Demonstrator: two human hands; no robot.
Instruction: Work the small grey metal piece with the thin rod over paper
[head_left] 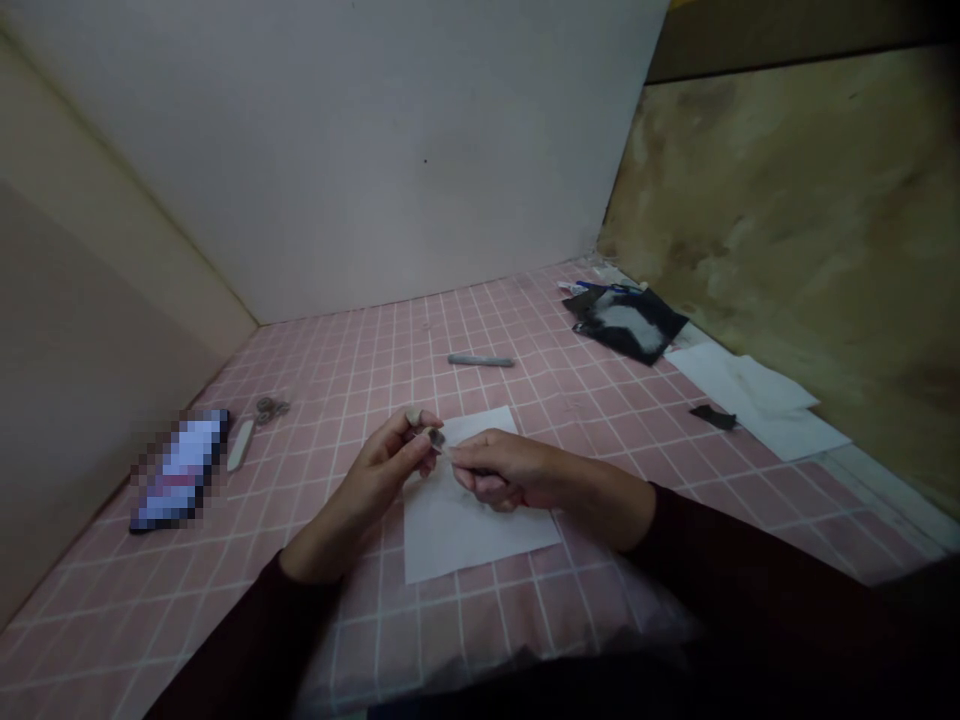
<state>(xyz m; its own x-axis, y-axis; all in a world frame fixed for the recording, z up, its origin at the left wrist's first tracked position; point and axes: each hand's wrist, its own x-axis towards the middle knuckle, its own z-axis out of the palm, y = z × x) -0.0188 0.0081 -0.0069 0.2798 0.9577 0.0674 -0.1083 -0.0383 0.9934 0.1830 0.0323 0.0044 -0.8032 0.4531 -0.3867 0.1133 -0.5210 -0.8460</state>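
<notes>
Over a white sheet of paper (480, 545) my two hands come close together. Between thumb and fingers, my left hand (382, 458) pinches a small dark-and-pale piece (436, 437), too small to name. My right hand (517, 468) is closed around a thin tool with a dark handle (480, 471); its tip points at that small piece. The rest of the tool is hidden by my right fingers, so its kind is unclear.
A grey stick (480, 361) lies beyond the paper. Left are a pixelated phone-like object (180, 472), a white strip (240, 445) and small round items (268, 408). Right are a black sheet (652, 345), white papers (802, 430) and a dark scrap (712, 416). Walls surround the pink-checked surface.
</notes>
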